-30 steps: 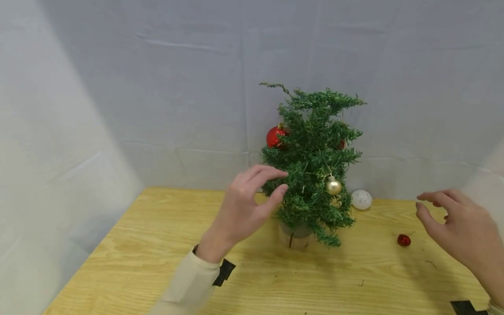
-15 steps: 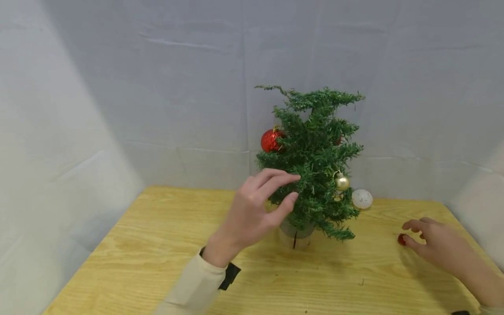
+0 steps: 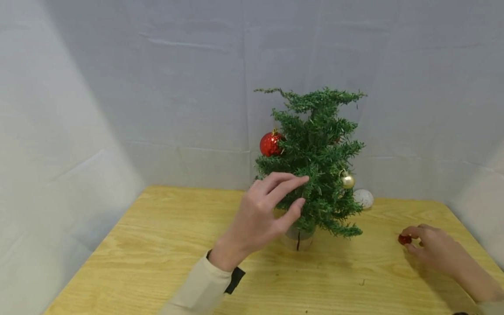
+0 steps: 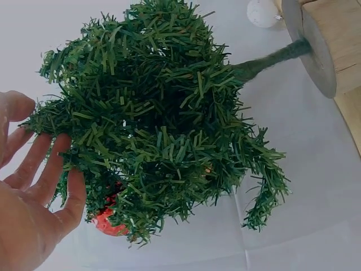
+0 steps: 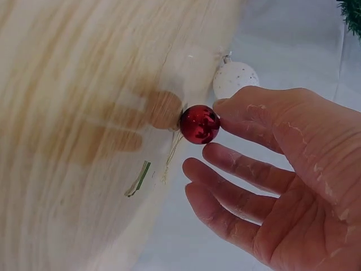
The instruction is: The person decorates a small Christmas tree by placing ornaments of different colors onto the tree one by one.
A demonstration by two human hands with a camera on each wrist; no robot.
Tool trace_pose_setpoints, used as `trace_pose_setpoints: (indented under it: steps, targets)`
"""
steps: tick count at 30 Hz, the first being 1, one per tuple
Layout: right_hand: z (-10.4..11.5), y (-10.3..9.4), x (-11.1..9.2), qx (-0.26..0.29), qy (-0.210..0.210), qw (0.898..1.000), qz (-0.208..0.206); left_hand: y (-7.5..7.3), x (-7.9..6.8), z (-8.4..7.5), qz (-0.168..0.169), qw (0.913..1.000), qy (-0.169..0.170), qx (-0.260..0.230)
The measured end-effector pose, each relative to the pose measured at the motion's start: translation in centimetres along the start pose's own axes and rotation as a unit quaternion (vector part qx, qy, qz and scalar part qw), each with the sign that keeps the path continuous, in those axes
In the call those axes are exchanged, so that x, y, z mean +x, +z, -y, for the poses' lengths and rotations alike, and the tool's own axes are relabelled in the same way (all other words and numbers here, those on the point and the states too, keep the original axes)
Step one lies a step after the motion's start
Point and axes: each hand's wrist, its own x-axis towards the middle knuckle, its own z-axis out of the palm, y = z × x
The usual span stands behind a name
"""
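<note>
My left hand [image 3: 261,214] is in front of a small green Christmas tree [image 3: 319,153], thumb and index finger apart. In the left wrist view, its fingers [image 4: 53,164] spread at the branch tips without gripping the tree. To the right, my right hand [image 3: 439,249] pinches a small shiny red bauble [image 5: 200,124] at its fingertips, low by the tabletop. A gold cord [image 5: 172,155] trails from that bauble. On the tree hang a large red bauble [image 3: 270,144] at the left and a small gold bauble [image 3: 348,180] at the right.
A white speckled bauble [image 3: 364,198] lies at the table's back edge, right of the tree. The tree's round base [image 3: 296,239] stands on the wooden table [image 3: 157,236]. Pale cloth [image 3: 189,87] closes off the back and sides.
My right hand has come down and left to the small red bauble and taken it between its fingertips. My left hand has shifted right, and the tree's gold bauble has moved right.
</note>
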Motion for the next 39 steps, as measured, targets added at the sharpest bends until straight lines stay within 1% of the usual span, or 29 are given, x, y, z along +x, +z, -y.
trace_pose_setpoints:
  steps: [4,9,12,20,24,29,31,34,37,39]
  targets:
    - [0.1,0.2,-0.2,0.001,-0.002,1.0,-0.007,0.1,0.0,0.2,-0.005,0.9999,0.009,-0.004]
    - [0.1,0.4,0.2,0.005,-0.009,1.0,-0.018,0.1,-0.1,0.0,0.007,0.9999,0.008,-0.004]
    - [0.6,0.5,-0.4,-0.001,0.004,1.0,-0.03,0.1,-0.1,0.6,0.016,0.9995,0.017,-0.022]
    - [2.4,1.0,-2.4,-0.012,0.051,0.998,-0.045,0.1,-0.1,2.1,0.02,0.996,0.046,-0.074]
    - [3.5,1.3,-3.5,-0.016,0.073,0.996,-0.053,0.2,-0.1,2.5,0.029,0.9936,0.057,-0.093]
    - [4.7,1.3,-4.4,-0.01,0.095,0.994,-0.059,0.2,0.1,2.7,0.04,0.992,0.062,-0.103]
    - [5.3,1.2,-4.7,-0.008,0.092,0.993,-0.079,0.2,0.1,2.8,0.043,0.9914,0.063,-0.107]
    - [6.7,0.7,-5.2,-0.006,0.107,0.989,-0.106,0.1,0.1,3.1,0.044,0.9902,0.064,-0.116]
    - [8.1,0.3,-5.6,-0.009,0.106,0.982,-0.158,0.1,0.1,3.4,0.041,0.9886,0.068,-0.129]
    - [8.8,-0.3,-5.7,-0.019,0.102,0.978,-0.181,0.1,0.1,3.5,0.037,0.9877,0.067,-0.136]
